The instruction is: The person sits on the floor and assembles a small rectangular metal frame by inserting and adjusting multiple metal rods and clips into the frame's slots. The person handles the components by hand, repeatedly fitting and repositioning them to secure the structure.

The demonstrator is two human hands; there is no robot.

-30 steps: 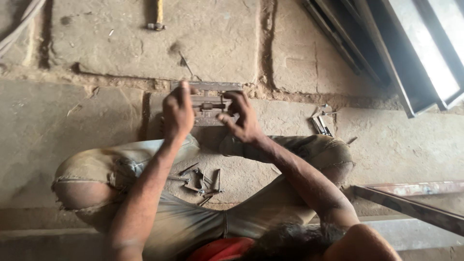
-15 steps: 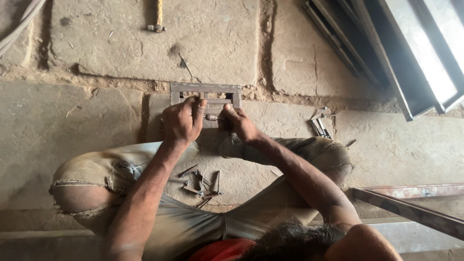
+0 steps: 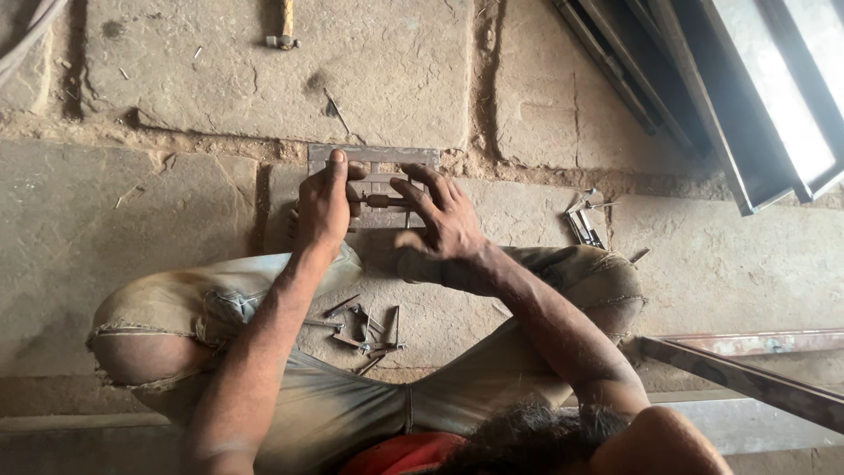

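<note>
While the left hand [image 3: 323,200] presses flat on the metal frame [image 3: 374,158], the right hand [image 3: 446,222] spreads over it.

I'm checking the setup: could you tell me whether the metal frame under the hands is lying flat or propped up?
Lying flat: the metal frame rests on the stone floor, with both hands pressing on it.

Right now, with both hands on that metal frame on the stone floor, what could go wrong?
Fingers of the left hand and right hand sit among the bars of the metal frame, so a slip might pinch them. The loose metal pieces between the legs could jab a leg if the person shifts.
</note>
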